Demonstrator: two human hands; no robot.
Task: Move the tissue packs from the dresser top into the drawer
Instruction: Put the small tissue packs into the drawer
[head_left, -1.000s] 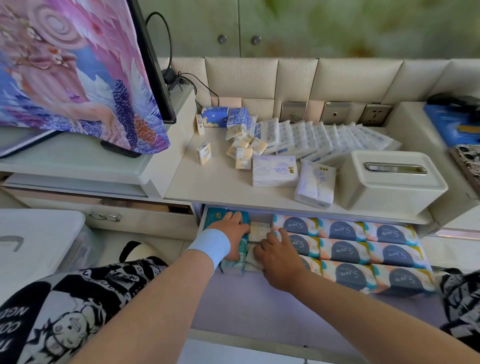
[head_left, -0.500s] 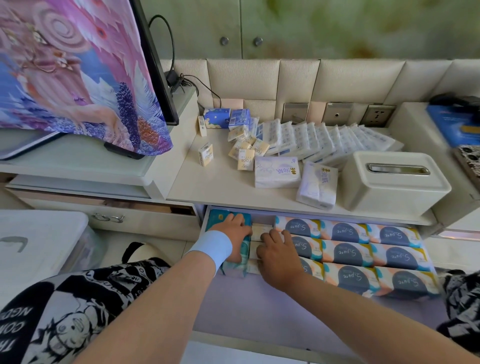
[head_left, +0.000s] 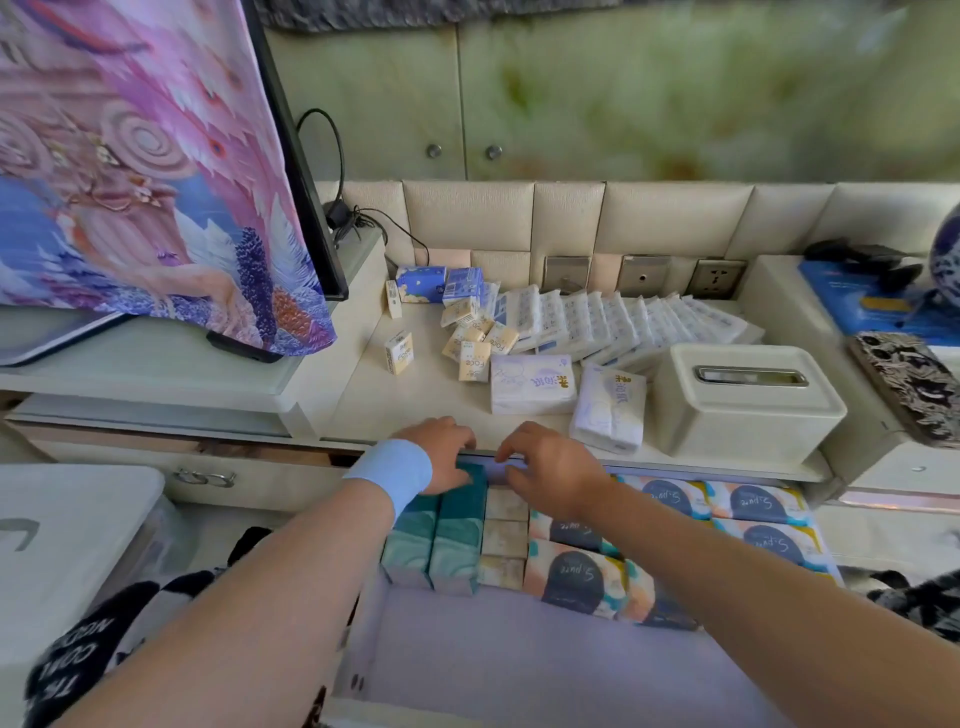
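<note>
Reaching both hands into the back of the open drawer (head_left: 519, 675) right now. Our left hand (head_left: 441, 457), the one with the blue wristband (head_left: 389, 470), lies on the teal packs (head_left: 457, 530) at the back left. Its fingers bend down over their far end, but we honestly can't tell if it's gripping.

Our right hand (head_left: 550, 470) hovers just beside it over the column of beige mini packs (head_left: 504, 535), fingers loosely curled, holding nothing. Patterned packs (head_left: 587, 577) fill the drawer's right side.

Up on the dresser top (head_left: 395, 410) we've got:
- two white tissue packs (head_left: 532, 384) near the front edge
- loose "face" minis (head_left: 475, 353)
- a fanned row of flat white packs (head_left: 623, 322) behind
- a cream tissue box (head_left: 743, 400) on the right

The dresser's front lip sits right above our knuckles. The drawer's near half is bare lilac floor.
</note>
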